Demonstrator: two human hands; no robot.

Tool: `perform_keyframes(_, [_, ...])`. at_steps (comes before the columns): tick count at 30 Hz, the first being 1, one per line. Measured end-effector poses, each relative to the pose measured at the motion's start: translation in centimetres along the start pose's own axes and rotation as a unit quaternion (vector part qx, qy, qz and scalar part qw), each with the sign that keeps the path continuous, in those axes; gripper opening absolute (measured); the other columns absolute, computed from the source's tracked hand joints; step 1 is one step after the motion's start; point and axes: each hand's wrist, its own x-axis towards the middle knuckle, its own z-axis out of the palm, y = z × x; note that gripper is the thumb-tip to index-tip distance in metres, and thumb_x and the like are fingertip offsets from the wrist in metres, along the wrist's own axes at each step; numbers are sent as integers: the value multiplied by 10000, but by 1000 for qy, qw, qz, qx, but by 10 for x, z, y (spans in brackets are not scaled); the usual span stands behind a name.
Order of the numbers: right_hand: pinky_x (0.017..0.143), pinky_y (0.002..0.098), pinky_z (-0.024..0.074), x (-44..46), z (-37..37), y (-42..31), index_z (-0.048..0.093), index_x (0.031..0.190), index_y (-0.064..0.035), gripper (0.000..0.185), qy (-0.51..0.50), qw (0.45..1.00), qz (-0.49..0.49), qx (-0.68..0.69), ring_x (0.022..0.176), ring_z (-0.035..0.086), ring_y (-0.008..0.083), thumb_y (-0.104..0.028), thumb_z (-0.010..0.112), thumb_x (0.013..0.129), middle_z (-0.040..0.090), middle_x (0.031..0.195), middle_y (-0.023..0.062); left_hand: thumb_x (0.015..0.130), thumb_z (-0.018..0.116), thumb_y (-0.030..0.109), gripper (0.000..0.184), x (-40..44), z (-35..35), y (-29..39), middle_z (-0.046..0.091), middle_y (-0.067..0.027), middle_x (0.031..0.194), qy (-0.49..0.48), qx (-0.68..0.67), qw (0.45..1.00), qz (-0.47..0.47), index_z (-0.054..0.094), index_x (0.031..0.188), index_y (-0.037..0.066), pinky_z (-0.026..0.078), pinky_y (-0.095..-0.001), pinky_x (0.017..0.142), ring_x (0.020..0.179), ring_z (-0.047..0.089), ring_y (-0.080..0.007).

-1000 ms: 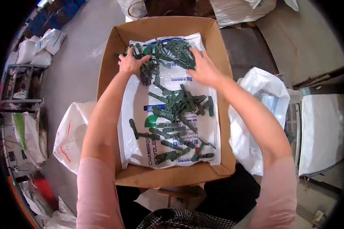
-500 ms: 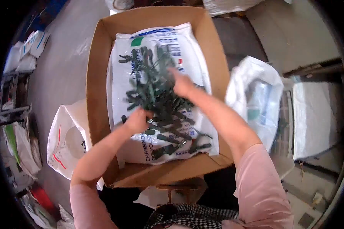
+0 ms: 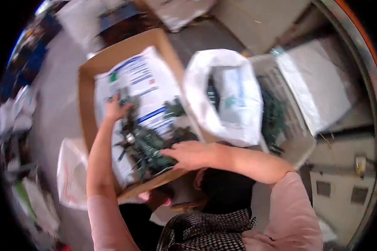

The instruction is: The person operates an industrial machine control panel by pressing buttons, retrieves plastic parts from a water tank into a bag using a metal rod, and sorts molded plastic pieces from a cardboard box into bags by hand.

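Observation:
Dark green flat pieces lie heaped on a printed white sack inside a cardboard box. My left hand is over the left part of the sack, fingers spread, touching or just above a few green pieces. At the box's near right edge my right hand has its fingers apart, with the fingertips at the edge of the heap. Neither hand visibly grips a piece. The picture is somewhat blurred.
An open white bag stands right of the box. Beside it a grey crate holds more green pieces. Another white bag is at the left. A white sheet lies at the upper right.
The view has turned towards the right. The green pieces have been drawn together near the box's near side. My left hand has moved up the sack, my right hand down to the near right edge.

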Motion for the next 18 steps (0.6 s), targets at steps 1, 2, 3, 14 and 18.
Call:
perform_keyframes(1, [820, 399, 447, -22, -9, -4, 348, 1311, -73, 556, 70, 997, -4, 34, 942, 563, 348, -286, 557, 841, 539, 1061, 223, 701, 651, 506, 861, 11, 6, 10, 520, -220, 1185, -8, 1, 998, -57, 309, 1337, 36, 330, -412, 985, 1203, 373, -386])
perform_keyframes(2, [806, 382, 458, -41, -11, 3, 385, 1284, -65, 512, 142, 985, -3, 98, 924, 576, 317, -252, 564, 842, 557, 1043, 203, 678, 667, 503, 880, 21, 27, 5, 527, -217, 1179, -6, 19, 998, -55, 315, 1333, 32, 326, -423, 987, 1201, 391, -359])
perform_keyframes(3, [791, 364, 469, -59, -12, 7, 422, 1257, -56, 468, 213, 963, -11, 162, 905, 589, 285, -217, 571, 844, 574, 1025, 184, 647, 721, 414, 852, 41, 68, -33, 536, -204, 1175, -39, 18, 999, 15, 345, 1315, 41, 366, -409, 955, 1155, 448, -340])
perform_keyframes(14, [627, 247, 454, -208, 106, 74, 576, 968, -6, 139, 654, 657, 287, 241, 686, 576, 127, -56, 553, 840, 613, 799, 64, 687, 487, -18, 170, -87, 36, 32, 599, -107, 593, -278, -74, 955, 73, 641, 753, 10, 462, -295, 526, 540, 599, -182])
perform_keyframes(18, [618, 294, 472, -227, 139, 71, 558, 990, -15, 198, 625, 685, 301, 221, 764, 596, 220, -6, 574, 793, 573, 880, 124, 683, 586, 26, 149, -122, -13, 77, 638, -131, 726, -383, -19, 921, 74, 647, 818, 11, 475, -312, 586, 633, 619, -195])
